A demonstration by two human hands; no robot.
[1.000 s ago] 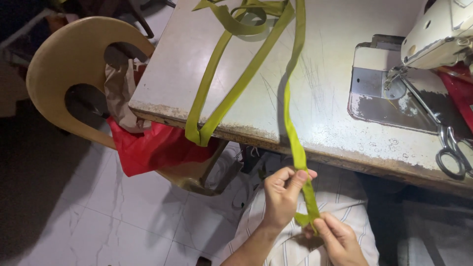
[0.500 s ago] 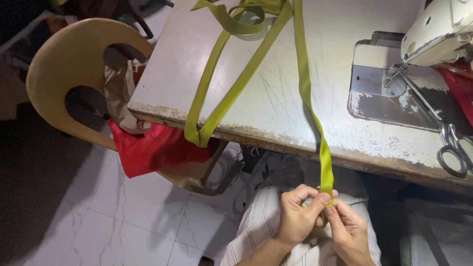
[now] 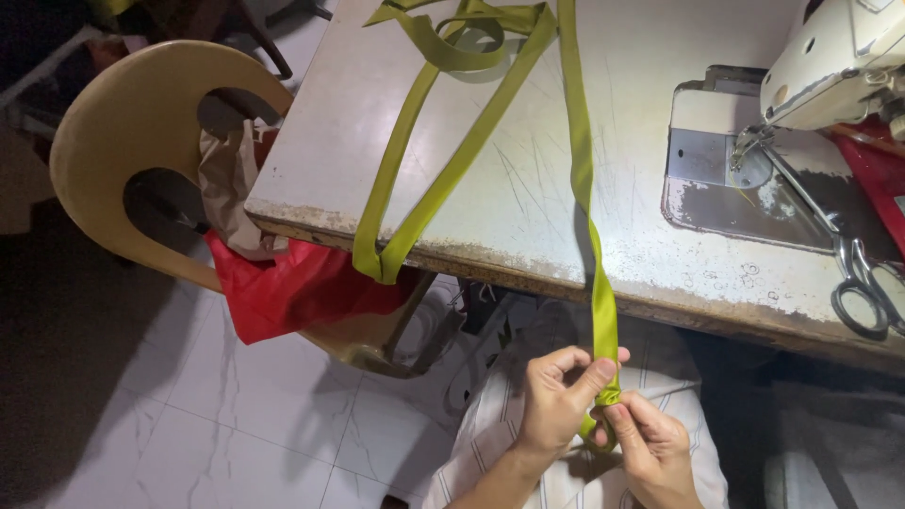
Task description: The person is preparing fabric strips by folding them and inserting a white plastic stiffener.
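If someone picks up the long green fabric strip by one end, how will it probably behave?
The green strip is probably floppy: it drapes over the table edge and loops on itself. It seems light, since the left hand and right hand pinch it with fingertips only. It may slide off the smooth top.

a long olive-green fabric strap (image 3: 583,179) runs taut down off the table edge, its lower end folded.

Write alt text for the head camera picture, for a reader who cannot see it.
A seated person's left hand and right hand pinch the end of a long olive-green fabric strap that hangs off a worn pale table. On the table sit a sewing machine and scissors; a tan chair holding red cloth stands beside it.
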